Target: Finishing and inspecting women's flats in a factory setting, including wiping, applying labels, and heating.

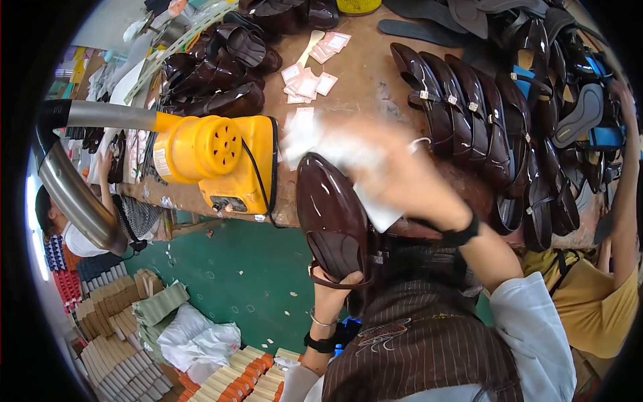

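A glossy dark brown strap shoe point(328, 201) is held toe-up at the table's near edge. My left hand point(338, 281) grips it at the heel end, with the fingers partly hidden by the shoe. Just above and right of the toe is my right hand point(395, 161), smeared by motion. A white cloth or tissue point(338, 144) is bunched in it, and one white corner hangs down beside the shoe. Whether the cloth touches the shoe I cannot tell.
A yellow blower point(214, 151) with a bent metal pipe point(87, 194) stands left. Shoes in a row point(462, 100) lie right, more shoes point(228, 67) far left. Small paper cards point(305, 84) lie mid-table. Co-workers sit at both sides; stacked boxes point(120, 308) are on the green floor point(234, 268).
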### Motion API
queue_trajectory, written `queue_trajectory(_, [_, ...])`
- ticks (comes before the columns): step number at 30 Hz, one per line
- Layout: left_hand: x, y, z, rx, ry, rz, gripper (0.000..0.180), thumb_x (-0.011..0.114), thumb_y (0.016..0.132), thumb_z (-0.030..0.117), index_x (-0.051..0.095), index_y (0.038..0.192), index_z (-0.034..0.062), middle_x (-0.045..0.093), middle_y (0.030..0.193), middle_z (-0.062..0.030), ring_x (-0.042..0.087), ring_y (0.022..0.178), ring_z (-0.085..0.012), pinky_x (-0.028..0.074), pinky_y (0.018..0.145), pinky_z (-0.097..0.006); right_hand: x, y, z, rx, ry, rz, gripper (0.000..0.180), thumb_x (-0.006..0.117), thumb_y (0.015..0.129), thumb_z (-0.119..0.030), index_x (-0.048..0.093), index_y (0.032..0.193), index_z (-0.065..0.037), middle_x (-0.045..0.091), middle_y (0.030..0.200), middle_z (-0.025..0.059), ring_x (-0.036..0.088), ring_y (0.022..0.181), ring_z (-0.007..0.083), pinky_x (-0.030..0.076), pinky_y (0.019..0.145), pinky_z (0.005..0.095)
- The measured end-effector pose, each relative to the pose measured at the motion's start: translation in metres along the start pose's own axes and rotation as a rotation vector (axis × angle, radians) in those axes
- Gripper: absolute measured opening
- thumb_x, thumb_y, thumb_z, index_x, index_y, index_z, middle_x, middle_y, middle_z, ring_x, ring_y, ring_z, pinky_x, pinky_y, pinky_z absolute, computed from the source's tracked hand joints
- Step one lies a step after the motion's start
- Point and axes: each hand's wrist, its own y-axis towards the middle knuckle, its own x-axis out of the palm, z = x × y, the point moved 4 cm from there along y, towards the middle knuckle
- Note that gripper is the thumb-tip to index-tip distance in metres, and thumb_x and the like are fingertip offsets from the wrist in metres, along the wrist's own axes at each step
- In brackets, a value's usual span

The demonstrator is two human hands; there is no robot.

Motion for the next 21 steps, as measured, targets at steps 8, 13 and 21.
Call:
queue_trajectory(8, [-0.020, 0.006, -0.029, -0.058, -0.090, 0.054, 0.063, 0.070, 0.079, 0.005, 0.042, 0.135, -0.0017, 0.057, 0.127, -0.0146, 0.061, 0.109, -0.0245, 0.051, 0.095, -0.035, 0.041, -0.079, -0.009, -0.297, -0.739, -0.302, 0.026, 0.059, 0.075, -0.014, 0.064, 0.100, -0.007, 0.053, 0.095, 0.0052, 0.052, 0.087, 0.0228, 0.048, 0.067, 0.0339])
queue_trajectory(13, [-0.024, 0.004, -0.029, -0.100, -0.238, 0.111, 0.062, 0.068, 0.080, 0.004, 0.042, 0.135, -0.0013, 0.058, 0.126, -0.0145, 0.061, 0.110, -0.0244, 0.051, 0.095, -0.036, 0.005, -0.088, -0.007, 0.118, -0.237, -0.659, 0.041, 0.059, 0.062, 0.002, 0.069, 0.101, -0.006, 0.062, 0.090, 0.0074, 0.061, 0.084, 0.0294, 0.051, 0.073, 0.0371])
queue_trajectory(21, [-0.017, 0.005, -0.016, -0.164, -0.489, 0.139, 0.059, 0.064, 0.081, 0.002, 0.043, 0.136, -0.0007, 0.059, 0.125, -0.0143, 0.061, 0.110, -0.0243, 0.052, 0.095, -0.036, 0.051, -0.023, -0.025, -0.132, -0.482, -0.115, 0.056, 0.068, 0.076, -0.009, 0.055, 0.131, -0.007, 0.057, 0.100, 0.0141, 0.063, 0.081, 0.0325, 0.054, 0.068, 0.0411])
